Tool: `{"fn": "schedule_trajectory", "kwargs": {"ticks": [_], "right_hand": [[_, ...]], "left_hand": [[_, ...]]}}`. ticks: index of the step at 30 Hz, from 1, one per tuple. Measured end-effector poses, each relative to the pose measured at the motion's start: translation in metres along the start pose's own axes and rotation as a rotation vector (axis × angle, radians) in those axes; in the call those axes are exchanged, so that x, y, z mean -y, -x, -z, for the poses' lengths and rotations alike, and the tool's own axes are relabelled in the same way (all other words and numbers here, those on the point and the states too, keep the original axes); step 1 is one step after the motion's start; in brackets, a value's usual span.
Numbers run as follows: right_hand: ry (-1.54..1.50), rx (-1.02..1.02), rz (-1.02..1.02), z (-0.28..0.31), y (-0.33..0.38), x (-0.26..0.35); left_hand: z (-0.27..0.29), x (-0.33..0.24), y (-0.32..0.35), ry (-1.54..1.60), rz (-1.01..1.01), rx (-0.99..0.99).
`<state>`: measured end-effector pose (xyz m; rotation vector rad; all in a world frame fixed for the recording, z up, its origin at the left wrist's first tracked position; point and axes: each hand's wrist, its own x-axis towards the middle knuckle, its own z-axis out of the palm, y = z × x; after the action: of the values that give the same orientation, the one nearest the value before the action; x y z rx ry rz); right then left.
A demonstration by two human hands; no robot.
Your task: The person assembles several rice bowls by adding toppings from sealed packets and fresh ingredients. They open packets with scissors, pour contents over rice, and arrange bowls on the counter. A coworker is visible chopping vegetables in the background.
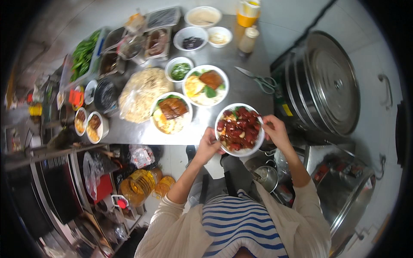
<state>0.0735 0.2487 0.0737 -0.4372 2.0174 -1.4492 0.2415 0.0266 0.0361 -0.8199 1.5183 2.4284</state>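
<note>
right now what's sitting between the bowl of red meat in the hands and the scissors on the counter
Nothing: in the head view the steel counter is bare between the bowl of red meat, held by both hands, and the scissors.

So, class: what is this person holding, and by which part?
A round white bowl of red braised meat, held by its rim: left hand on one side, right hand on the opposite side.

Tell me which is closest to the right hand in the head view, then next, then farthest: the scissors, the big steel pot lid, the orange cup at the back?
From the right hand:
1. Green-handled metal scissors, on the steel counter just beyond the hand.
2. Big round steel pot lid, off to the right.
3. Orange cup, at the counter's far edge.
</note>
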Motion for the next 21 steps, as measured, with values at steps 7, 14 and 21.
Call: {"fn": "schedule_trajectory", "kwargs": {"ticks": [7, 14, 21], "right_hand": [[-0.161, 0.162, -0.018, -0.121, 0.041, 0.086], [-0.281, 0.322, 0.089, -0.342, -0.024, 0.088], [-0.165, 0.269, 0.125, -0.502, -0.114, 0.061]], "left_hand": [[0.095, -0.067, 0.139, -0.019, -0.029, -0.106], [0.282, -0.095, 0.207, -0.143, -0.044, -0.340], [0.452, -0.084, 0.171, -0.188, -0.061, -0.412]]}}
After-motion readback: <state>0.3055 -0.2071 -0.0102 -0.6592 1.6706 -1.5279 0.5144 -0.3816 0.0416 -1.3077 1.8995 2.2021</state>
